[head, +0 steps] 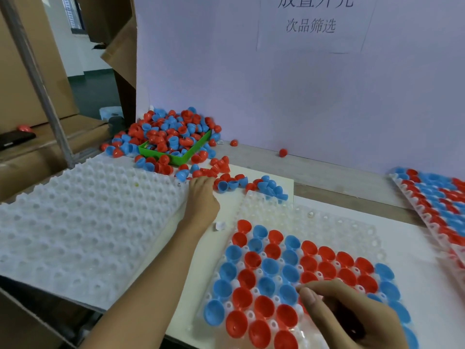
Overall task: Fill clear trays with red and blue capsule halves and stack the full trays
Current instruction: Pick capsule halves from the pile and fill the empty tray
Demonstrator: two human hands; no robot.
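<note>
Right hand (347, 316), nearest the camera at lower right, rests on the clear tray (334, 222) with its fingers curled and fingertips drawn together over a pocket; whether it pinches a capsule half cannot be told. White board (276, 91), the largest surface, stands upright at the back of the desk (339, 170) and bears a sheet with printed characters. Stack of empty white trays (83, 217) lies at left, its pockets bare. Clear tray before the camera is partly filled: red and blue capsule halves (271, 273) sit open side up in its near rows, while the far rows hold none. Filled tray (437, 202) lies at the right edge, well apart from the hands, packed with red and blue halves. Pile of loose halves (171, 132) overflows a green box (181, 158) against the board, with a trail of strays reaching the far corner of the clear tray. Left hand (201, 200) reaches forward between the two trays, fingers loosely bent, its tips touching the strays. Two red halves (283, 152) lie alone by the foot of the board.
</note>
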